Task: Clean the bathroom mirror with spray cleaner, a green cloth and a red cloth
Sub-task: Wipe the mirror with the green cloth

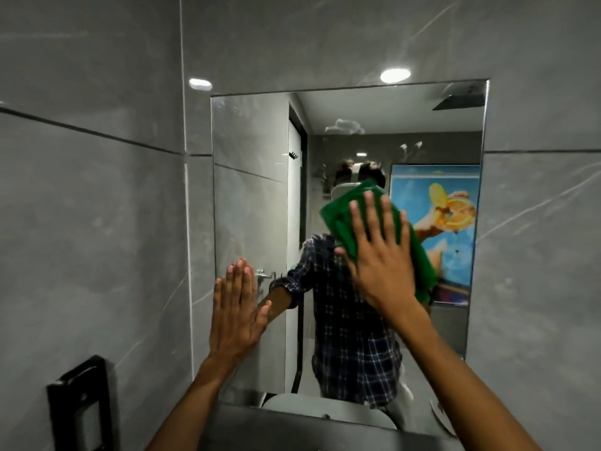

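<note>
A rectangular frameless mirror (253, 196) hangs on a grey tiled wall. My right hand (379, 252) lies flat, fingers spread, pressing a green cloth (340, 216) against the glass right of its middle. My left hand (235, 307) rests flat on the mirror's lower left edge, fingers together, holding nothing. White smears (344, 125) show on the upper glass. The red cloth and the spray cleaner are out of view.
A black wall fitting (79, 405) sits at lower left. The mirror reflects a person in a checked shirt, a door, a blue poster and a white basin (328, 411). Grey wall tiles (91, 206) surround the mirror.
</note>
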Available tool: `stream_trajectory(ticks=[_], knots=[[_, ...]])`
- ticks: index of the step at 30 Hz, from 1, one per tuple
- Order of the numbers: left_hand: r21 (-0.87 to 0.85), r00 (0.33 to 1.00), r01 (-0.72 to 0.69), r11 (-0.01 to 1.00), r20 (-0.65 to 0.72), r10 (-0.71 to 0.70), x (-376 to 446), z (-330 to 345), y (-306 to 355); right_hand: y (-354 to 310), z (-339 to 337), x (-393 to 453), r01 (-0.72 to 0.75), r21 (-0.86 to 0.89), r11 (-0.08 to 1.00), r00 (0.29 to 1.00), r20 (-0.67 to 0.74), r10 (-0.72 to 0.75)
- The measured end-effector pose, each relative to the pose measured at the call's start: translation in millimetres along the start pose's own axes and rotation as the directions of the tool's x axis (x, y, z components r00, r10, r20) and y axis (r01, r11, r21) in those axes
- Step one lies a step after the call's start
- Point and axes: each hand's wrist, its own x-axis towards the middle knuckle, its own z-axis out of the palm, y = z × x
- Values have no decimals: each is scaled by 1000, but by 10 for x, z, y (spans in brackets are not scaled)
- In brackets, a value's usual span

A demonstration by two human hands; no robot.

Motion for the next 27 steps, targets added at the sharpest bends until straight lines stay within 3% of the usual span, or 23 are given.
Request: stream_trajectory(ticks=[1,3,5,7,9,11,13,16,17,19,21,22,23,25,26,27], knots=[[-6,1000,6,1000,2,-6,-12,-6,13,96,-58,104,-164,13,986,986,-17,164],[-5,1000,10,1000,1,-10,-15,-8,9,149,-227,564,-463,81,883,880,-78,469],[-5,1000,0,1000,-3,0,-30,-6,4,54,-394,1147,-575,184,797,792,-120,599],[5,1000,-11,1000,-10,11,-32,4,-12,-176,-432,1519,-448,180,876,873,-123,472],[-5,1000,-18,1000,-25,18,-23,7,-15,-445,-308,1496,-103,86,991,990,-91,110],[-16,999,-22,1000,-47,21,-26,-7,5,-523,-157,1144,201,33,979,979,-21,-201],[-29,998,-27,999,-61,26,-20,-30,8,-341,-22,691,226,10,974,974,-9,-226],[-33,998,-28,999,-55,27,-15,-35,-1,139,-93,502,-111,18,994,990,-87,112],[-24,999,-26,999,-45,25,-10,-30,-2,259,-167,641,-264,26,964,957,-115,265],[2,999,-27,1000,-23,27,-16,-15,-7,368,-383,1106,-520,118,846,827,-179,533],[11,999,-36,999,-20,36,-19,26,-38,313,-563,1537,-618,208,758,736,-184,651],[10,999,-37,999,-23,38,-22,50,-56,234,-585,1645,-585,202,785,767,-178,617],[7,999,-37,999,-24,37,-18,72,-62,150,-560,1679,-475,158,865,851,-167,498],[0,999,-33,999,-21,33,-21,88,-54,66,-436,1541,-91,21,996,989,-114,93],[-1,999,-30,1000,-18,30,-22,80,-50,118,-407,1458,80,-16,997,993,-81,-81],[1,999,-30,1000,-17,30,-26,68,-48,229,-403,1393,161,-22,987,986,-47,-162]])
